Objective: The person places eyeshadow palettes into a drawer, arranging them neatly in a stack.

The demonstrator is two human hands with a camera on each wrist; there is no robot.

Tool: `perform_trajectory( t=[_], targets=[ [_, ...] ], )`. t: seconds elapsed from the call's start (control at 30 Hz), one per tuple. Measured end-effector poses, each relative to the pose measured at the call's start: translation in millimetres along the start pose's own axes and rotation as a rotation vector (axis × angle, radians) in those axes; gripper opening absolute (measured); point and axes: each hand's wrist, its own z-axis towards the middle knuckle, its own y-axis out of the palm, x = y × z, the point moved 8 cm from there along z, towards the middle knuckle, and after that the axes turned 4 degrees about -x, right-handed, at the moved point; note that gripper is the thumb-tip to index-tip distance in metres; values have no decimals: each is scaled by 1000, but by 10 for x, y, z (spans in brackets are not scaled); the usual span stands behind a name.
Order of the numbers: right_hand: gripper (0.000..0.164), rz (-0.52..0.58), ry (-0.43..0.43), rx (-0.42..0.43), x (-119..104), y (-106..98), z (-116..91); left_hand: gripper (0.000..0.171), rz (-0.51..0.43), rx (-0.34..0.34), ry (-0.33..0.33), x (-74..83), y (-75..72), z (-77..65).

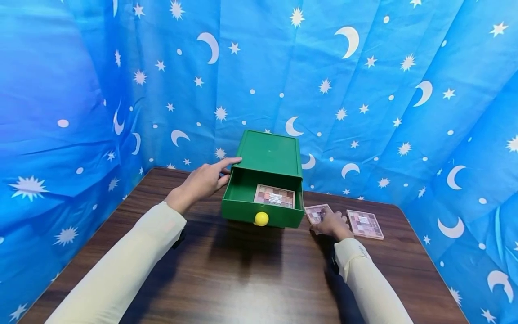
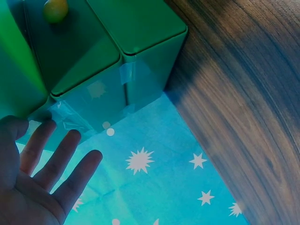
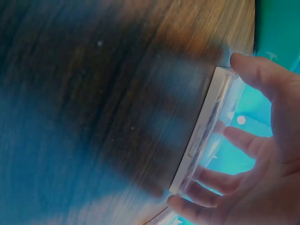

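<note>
A green drawer box [image 1: 269,153] stands on the table with its drawer [image 1: 243,211] pulled out. The drawer front carries a round yellow knob [image 1: 261,219], and an eyeshadow palette [image 1: 274,196] lies inside. My left hand [image 1: 204,182] is at the box's left side, index fingertip on the top's front corner, other fingers spread beside it. My right hand [image 1: 332,224] is over a second palette [image 1: 313,213] to the right of the drawer. Its thumb [image 3: 248,68] is at one end of that flat palette, its fingers spread over the lid and toward the other end.
A third palette [image 1: 365,224] lies on the dark wood table [image 1: 259,279], just right of my right hand. Blue cloth [image 1: 283,67] with white moons and stars hangs behind the table and along both sides.
</note>
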Motion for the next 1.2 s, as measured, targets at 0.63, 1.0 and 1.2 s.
perform_trajectory(
  t=[0.63, 1.0, 1.2],
  targets=[
    [86, -35, -206, 93, -133, -456, -307, 57, -14, -15, -18, 16, 1, 11],
    [84, -85, -368, 188, -499, -1108, -788, 56, -12, -8, -13, -1, -11, 14],
    [84, -101, -454, 213, -735, -1379, -1040, 56, -16, -10, -5, 1, -2, 21]
  ],
)
